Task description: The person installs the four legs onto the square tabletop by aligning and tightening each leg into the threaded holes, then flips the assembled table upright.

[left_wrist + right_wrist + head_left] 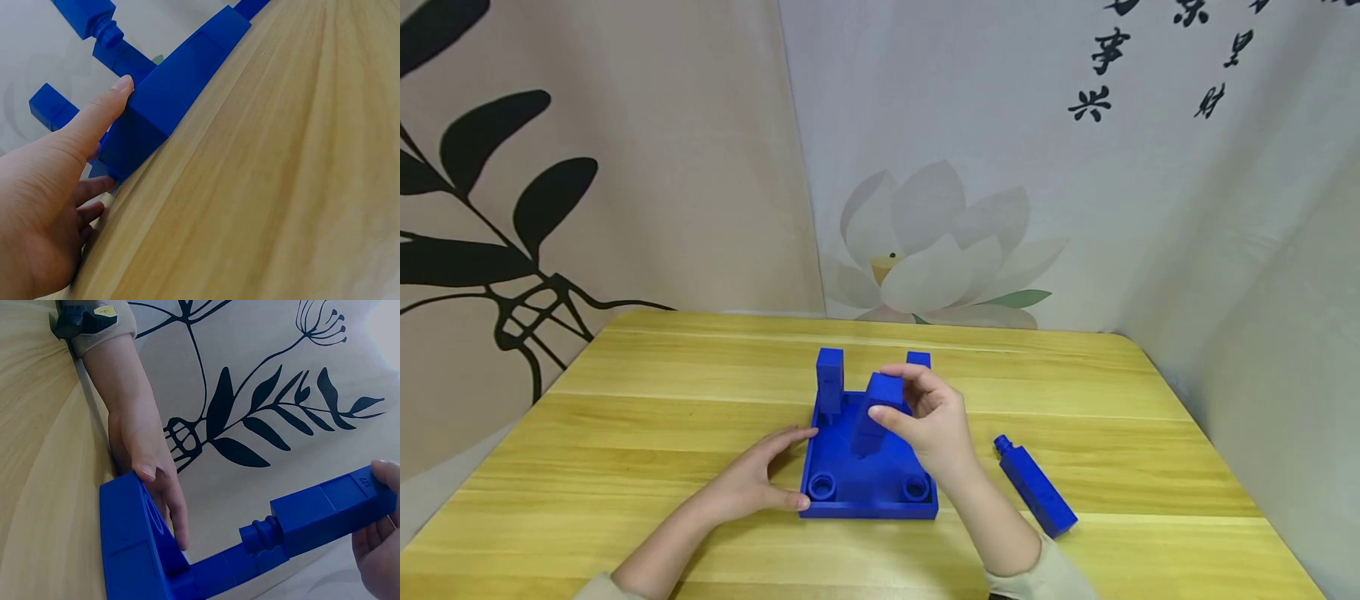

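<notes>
A blue square tray-like base (871,512) with a raised rim lies on the wooden table. Two blue square legs stand upright at its far left (830,375) and far right, the latter leg (918,358) partly behind my right hand. Between thumb and fingers, my right hand (934,421) holds another blue leg (334,503) by its plain end. That leg tilts over the base, its threaded end downward. My left hand (747,479) touches the base's left side, thumb at the near corner, fingers stretched along the edge. Round sockets (822,487) show at both near corners.
A loose blue leg (1037,490) with a threaded end lies on the wooden table (1150,467), right of the base and beside my right forearm. A printed cloth backdrop (955,125) hangs behind the table's far edge.
</notes>
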Available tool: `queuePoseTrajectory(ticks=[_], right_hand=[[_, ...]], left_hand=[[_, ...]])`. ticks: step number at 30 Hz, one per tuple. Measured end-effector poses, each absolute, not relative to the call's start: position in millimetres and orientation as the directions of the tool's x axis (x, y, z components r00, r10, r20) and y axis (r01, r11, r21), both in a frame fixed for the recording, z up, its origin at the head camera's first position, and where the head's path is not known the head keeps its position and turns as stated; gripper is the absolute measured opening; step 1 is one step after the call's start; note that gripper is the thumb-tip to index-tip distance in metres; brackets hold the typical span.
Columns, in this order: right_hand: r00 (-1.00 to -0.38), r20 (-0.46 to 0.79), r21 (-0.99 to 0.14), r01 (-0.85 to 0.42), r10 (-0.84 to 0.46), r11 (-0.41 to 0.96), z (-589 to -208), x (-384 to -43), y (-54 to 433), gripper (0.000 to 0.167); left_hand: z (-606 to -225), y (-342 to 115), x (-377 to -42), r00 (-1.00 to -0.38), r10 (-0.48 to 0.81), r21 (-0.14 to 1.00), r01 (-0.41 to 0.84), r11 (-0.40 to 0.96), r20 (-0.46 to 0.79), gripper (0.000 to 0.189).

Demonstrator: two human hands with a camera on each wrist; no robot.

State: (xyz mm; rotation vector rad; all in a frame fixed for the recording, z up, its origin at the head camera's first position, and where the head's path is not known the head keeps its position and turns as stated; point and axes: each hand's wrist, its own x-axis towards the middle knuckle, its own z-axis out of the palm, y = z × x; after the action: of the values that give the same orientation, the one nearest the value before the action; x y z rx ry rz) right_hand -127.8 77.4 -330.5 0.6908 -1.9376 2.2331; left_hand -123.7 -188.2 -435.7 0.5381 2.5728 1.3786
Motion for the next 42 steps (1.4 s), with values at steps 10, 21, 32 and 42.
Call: queuePoseTrajectory(ticks=[10,21,32,42], right_hand=[[-0.835,0.473,-0.88,-0.433,-0.282,-0.196,-337,-129,60,0.049],[-0.8,0.5,-0.865,-0.444,-0.332,-0.233,-342,-129,44,0.04],[-0.789,0.486,-0.874,-0.431,-0.376,-0.225,-351,-128,35,0.037],[-0.784,0.474,-0.88,-0.419,-0.401,-0.221,-358,-128,32,0.04]], left_hand=[[-436,-188,-123,-0.923,0.385,0.834,0.221,0.505,0.011,0.088],[-435,-189,-122,-0.919,0.393,0.847,0.215,0.485,0.008,0.087],[-435,-189,-122,-0.921,0.389,0.863,0.194,0.467,-0.003,0.093],[-434,-189,-121,-0.918,0.396,0.86,0.203,0.469,0.0,0.096]])
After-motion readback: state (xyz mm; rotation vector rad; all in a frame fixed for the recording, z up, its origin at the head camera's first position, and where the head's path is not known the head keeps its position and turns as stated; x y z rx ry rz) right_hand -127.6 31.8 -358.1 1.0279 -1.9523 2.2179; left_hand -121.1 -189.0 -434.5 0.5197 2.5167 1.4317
